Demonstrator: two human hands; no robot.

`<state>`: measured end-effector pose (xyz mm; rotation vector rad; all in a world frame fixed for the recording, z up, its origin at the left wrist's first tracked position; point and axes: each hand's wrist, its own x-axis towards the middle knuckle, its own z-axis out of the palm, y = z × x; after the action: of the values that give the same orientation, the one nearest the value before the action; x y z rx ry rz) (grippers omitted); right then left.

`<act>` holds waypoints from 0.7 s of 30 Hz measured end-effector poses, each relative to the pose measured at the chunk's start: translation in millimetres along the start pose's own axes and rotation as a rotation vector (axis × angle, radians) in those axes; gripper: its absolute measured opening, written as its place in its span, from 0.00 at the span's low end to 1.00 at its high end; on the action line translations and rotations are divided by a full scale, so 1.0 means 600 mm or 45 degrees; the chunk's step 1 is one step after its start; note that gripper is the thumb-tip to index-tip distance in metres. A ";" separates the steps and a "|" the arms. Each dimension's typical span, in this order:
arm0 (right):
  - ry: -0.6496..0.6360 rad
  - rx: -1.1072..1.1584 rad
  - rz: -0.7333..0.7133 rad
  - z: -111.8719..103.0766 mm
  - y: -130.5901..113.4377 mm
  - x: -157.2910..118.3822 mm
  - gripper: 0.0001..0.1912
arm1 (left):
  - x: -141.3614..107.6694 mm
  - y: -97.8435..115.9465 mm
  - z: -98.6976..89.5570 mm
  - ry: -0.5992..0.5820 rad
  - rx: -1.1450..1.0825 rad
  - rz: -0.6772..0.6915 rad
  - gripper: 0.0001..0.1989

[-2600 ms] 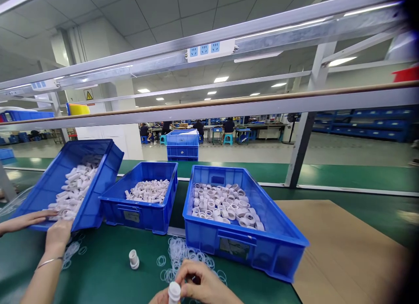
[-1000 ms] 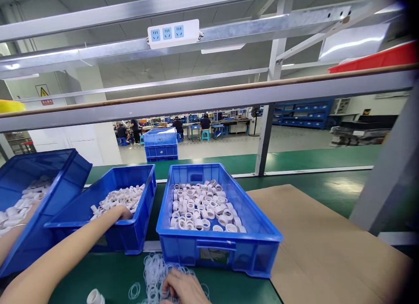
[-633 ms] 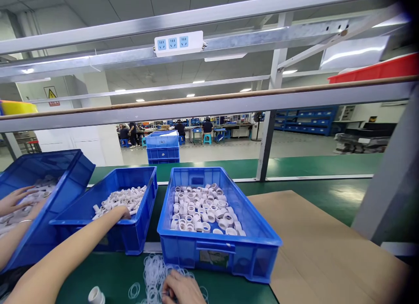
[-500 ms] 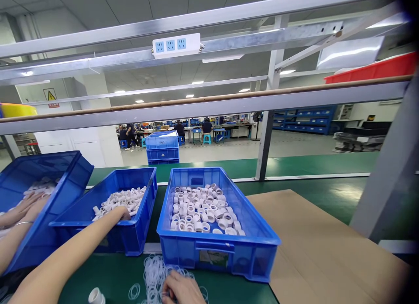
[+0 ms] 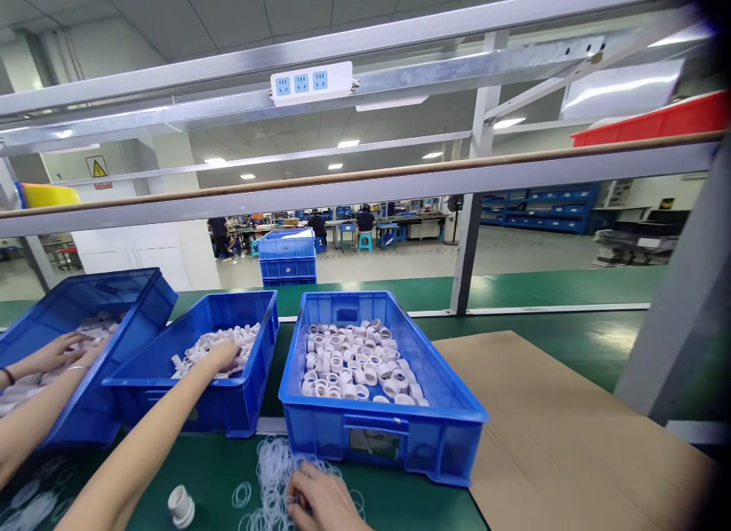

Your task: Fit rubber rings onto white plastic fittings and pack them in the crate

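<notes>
My left hand (image 5: 225,354) reaches into the middle blue bin (image 5: 199,382), over a heap of small white plastic fittings (image 5: 197,350). Its fingertips are hidden by the hand and the parts. At the front edge of the bench, my right hand (image 5: 323,500) has its fingers curled at a pile of thin clear rings (image 5: 274,470); what lies between the fingertips is hidden. A white threaded fitting (image 5: 181,507) stands on the green bench between my arms. Just behind my right hand is the large blue bin (image 5: 382,423) of short white collars (image 5: 354,363).
At left, another person's hands (image 5: 60,352) are in a tilted blue bin (image 5: 142,302) of white parts. Brown cardboard (image 5: 548,424) lies to the right. A metal post (image 5: 465,257) and shelf rail (image 5: 365,187) stand beyond the bins. More clear rings (image 5: 37,508) lie at lower left.
My left hand has risen slightly from behind the bin's near wall and shows more over the fittings. My right hand stays at the rings. The view has shifted a little.
</notes>
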<state>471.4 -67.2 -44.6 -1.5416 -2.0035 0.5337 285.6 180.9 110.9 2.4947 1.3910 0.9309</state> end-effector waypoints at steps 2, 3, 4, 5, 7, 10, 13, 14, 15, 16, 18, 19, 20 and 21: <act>0.017 -0.014 -0.013 0.000 -0.003 -0.003 0.07 | -0.007 0.019 -0.023 0.002 -0.022 0.037 0.07; 0.022 -0.021 -0.020 0.000 -0.005 -0.005 0.06 | -0.015 0.032 -0.036 0.028 -0.046 0.053 0.08; 0.027 -0.029 -0.027 -0.001 -0.008 -0.007 0.06 | -0.027 0.047 -0.049 0.062 -0.075 0.062 0.10; 0.030 -0.037 -0.036 -0.003 -0.010 -0.009 0.06 | -0.045 0.064 -0.063 0.102 -0.104 0.067 0.13; 0.039 -0.056 -0.058 -0.006 -0.015 -0.012 0.05 | -0.101 0.099 -0.084 0.202 -0.169 0.070 0.16; 0.061 -0.077 -0.077 -0.011 -0.022 -0.014 0.04 | -0.225 0.146 -0.084 0.295 -0.310 -0.008 0.18; 0.097 -0.087 -0.069 -0.018 -0.031 -0.014 0.05 | -0.351 0.169 -0.040 0.037 -0.533 -0.216 0.20; 0.110 -0.088 -0.064 -0.021 -0.034 -0.013 0.05 | -0.383 0.169 -0.019 -0.048 -0.609 -0.273 0.21; 0.122 -0.088 -0.059 -0.023 -0.037 -0.013 0.06 | -0.409 0.168 0.002 -0.099 -0.708 -0.323 0.23; 0.133 -0.085 -0.052 -0.026 -0.040 -0.014 0.06 | -0.428 0.164 0.022 -0.102 -0.833 -0.387 0.24; 0.146 -0.074 -0.035 -0.030 -0.045 -0.014 0.05 | -0.450 0.155 0.056 -0.059 -1.115 -0.527 0.27; 0.150 -0.068 -0.027 -0.032 -0.047 -0.014 0.05 | -0.456 0.151 0.069 -0.036 -1.248 -0.607 0.29; 0.153 -0.064 -0.020 -0.034 -0.048 -0.014 0.05 | -0.459 0.146 0.081 -0.036 -1.360 -0.686 0.29; 0.155 -0.060 -0.014 -0.035 -0.049 -0.013 0.05 | -0.461 0.142 0.091 -0.054 -1.447 -0.763 0.30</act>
<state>464.5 -82.9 -11.8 -1.5518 -1.9439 0.3813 272.8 -81.3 -23.1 1.1732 1.0156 1.0628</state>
